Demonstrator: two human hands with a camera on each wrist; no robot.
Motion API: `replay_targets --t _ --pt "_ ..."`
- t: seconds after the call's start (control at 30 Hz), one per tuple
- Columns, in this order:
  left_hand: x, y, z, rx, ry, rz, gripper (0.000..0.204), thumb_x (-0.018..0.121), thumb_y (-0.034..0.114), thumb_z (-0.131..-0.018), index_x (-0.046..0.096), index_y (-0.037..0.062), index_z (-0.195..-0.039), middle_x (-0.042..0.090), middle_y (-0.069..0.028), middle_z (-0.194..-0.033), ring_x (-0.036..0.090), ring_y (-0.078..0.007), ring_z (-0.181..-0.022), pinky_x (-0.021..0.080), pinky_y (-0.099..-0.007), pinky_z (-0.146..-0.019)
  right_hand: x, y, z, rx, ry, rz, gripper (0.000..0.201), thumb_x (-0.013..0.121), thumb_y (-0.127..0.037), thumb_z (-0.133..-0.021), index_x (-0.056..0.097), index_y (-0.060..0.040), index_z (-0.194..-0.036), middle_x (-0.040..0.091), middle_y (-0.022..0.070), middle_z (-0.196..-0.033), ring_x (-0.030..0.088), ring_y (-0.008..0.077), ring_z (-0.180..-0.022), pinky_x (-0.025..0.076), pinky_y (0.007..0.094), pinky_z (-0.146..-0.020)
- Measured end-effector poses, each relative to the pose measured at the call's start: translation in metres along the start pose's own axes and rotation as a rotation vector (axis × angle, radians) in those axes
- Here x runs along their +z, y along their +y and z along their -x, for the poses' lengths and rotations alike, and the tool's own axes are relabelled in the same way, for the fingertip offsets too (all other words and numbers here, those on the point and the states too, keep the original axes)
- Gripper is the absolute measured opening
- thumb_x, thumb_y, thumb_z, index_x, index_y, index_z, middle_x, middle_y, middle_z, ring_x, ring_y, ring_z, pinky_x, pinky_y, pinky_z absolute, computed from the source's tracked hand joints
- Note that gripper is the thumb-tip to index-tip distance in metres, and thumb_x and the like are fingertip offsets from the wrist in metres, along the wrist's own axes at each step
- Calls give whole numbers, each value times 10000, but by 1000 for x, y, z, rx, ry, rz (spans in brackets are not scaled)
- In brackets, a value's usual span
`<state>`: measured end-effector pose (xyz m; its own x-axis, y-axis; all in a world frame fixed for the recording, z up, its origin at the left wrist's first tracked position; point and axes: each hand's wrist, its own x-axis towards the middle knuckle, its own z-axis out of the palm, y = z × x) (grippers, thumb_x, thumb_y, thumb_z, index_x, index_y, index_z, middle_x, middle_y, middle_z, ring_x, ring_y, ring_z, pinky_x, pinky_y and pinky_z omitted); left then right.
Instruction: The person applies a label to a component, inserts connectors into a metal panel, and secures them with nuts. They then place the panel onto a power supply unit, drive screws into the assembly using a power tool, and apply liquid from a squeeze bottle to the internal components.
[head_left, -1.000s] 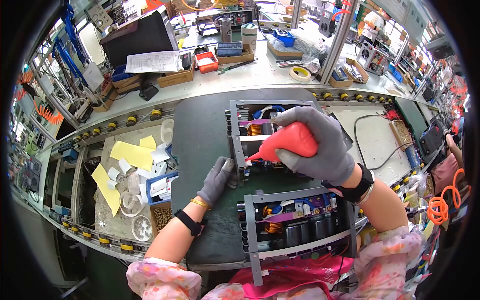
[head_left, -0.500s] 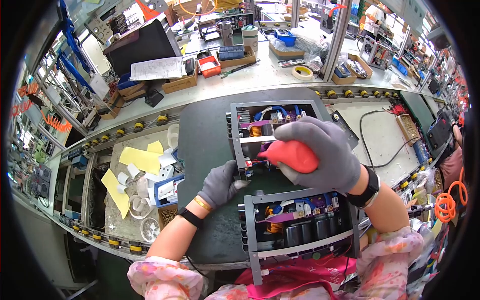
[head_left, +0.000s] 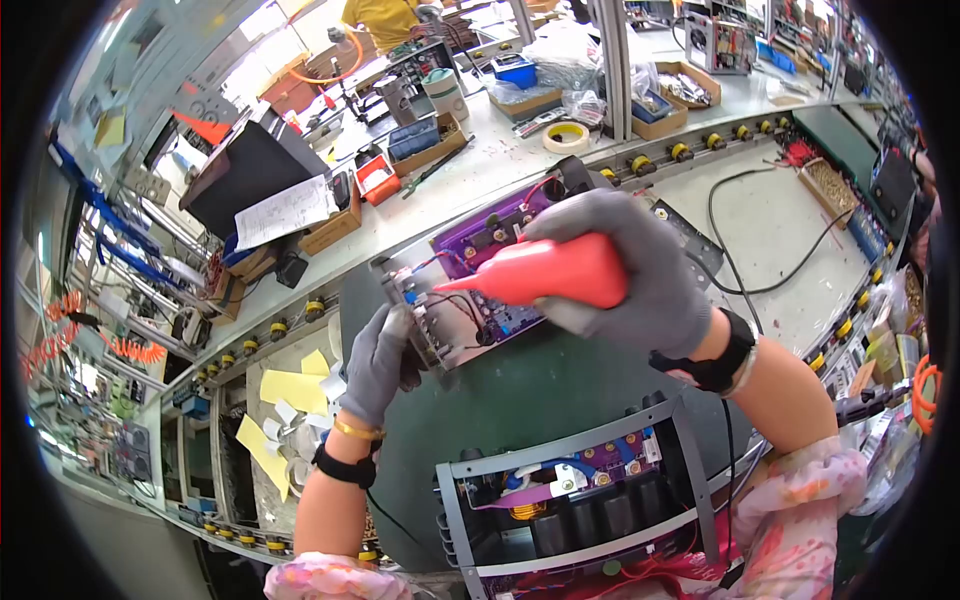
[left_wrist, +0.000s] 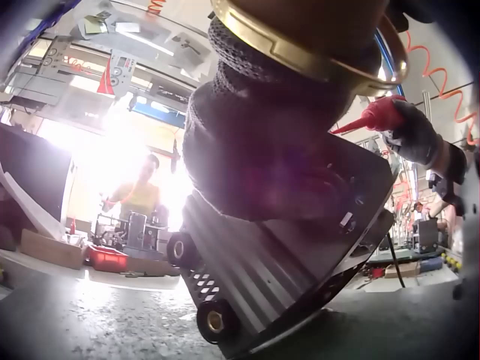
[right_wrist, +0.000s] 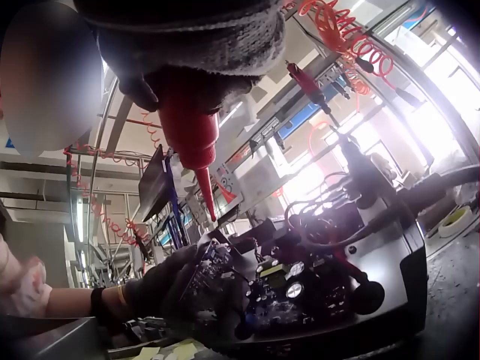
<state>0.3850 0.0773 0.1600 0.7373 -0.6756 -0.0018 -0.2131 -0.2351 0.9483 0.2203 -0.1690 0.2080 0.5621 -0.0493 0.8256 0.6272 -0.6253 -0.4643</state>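
In the head view my gloved right hand grips a red squeeze bottle whose thin nozzle points left, over the near end of an open electronic unit. A purple circuit board and wires show inside it. My gloved left hand holds the unit's left end, fingertips on the edge panel. The left wrist view shows the grey metal housing tilted, its round black feet turned outward. In the right wrist view the bottle's nozzle hangs above the board parts. A second unit lies nearest the body.
The units are on a dark green work board between roller rails. Left of it lie yellow paper pieces and white parts. A black cable loops on the right. Behind stand a red bin, a tape roll and a monitor.
The left hand has taken hold of the far unit's end, and the unit has turned and tilted, showing its inside. The bottle has stayed in the right hand, moving left with it. The head view has shifted.
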Motion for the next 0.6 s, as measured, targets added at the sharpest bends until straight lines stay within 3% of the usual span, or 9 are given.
replay_targets --t 0.07,0.17,0.6 --pt "1 -16 2 52 -7 25 514 447 503 -949 562 20 -1084 594 -37 -648 524 -77 -448 378 -195 -395 12 9 -2 -4 -9 -98 438 788 -71 -674 575 -50 -1057 633 95 -1024 632 195 -922 505 309 -806" --pt "6 -15 7 83 -7 23 569 463 525 -935 532 21 -1190 600 -35 -679 531 -74 -473 384 -191 -413 23 16 1 -26 -24 -102 427 812 -125 -667 571 -75 -1016 647 96 -1002 653 284 -927 535 352 -807" --pt "7 -3 15 28 -46 -4 583 468 522 -931 512 35 -1248 601 -28 -732 540 -70 -516 399 -192 -448 34 19 3 -53 -64 -72 443 810 -147 -673 570 -88 -1040 640 82 -1005 650 288 -931 538 360 -800"
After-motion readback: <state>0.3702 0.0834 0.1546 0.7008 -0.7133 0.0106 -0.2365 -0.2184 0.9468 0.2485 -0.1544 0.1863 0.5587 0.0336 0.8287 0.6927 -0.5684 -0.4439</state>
